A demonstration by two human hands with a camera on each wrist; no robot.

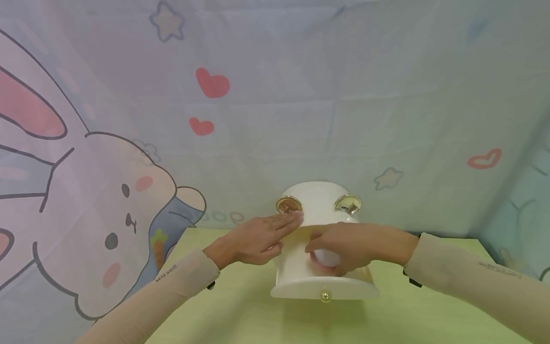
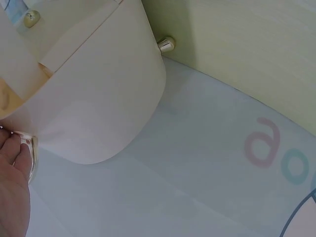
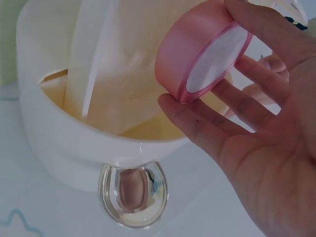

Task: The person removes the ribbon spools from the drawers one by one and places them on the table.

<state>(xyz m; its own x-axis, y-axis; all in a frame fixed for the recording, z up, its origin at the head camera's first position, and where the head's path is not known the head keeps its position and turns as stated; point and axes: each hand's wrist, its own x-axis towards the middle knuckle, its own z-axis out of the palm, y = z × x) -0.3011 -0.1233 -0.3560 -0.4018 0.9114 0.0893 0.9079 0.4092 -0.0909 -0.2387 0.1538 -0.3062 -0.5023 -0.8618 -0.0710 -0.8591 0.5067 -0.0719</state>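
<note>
A cream-white round container (image 1: 320, 248) stands on the pale green table (image 1: 240, 306), close against the cartoon-printed backdrop cloth (image 1: 107, 157) with its rabbit and red hearts. The person's right hand (image 1: 356, 246) holds a roll of pink ribbon (image 3: 197, 54) just over the container's open top, fingers under it and thumb curled over the upper edge; from the head view only a pale sliver of the roll shows beneath the palm. The left hand (image 1: 258, 236) lies flat with straight fingers, its fingertips (image 1: 292, 219) touching the left gold ring handle (image 1: 289, 205) on the container's rim. The left wrist camera catches only the edge of that hand at the frame's corner, so the contact there is hard to read. A second gold ring handle (image 1: 348, 203) sits on the far right. A small gold knob (image 1: 325, 295) shows on the container's near side. Inside, cream dividers (image 3: 98, 74) split the interior, though how many compartments there are cannot be told.
</note>
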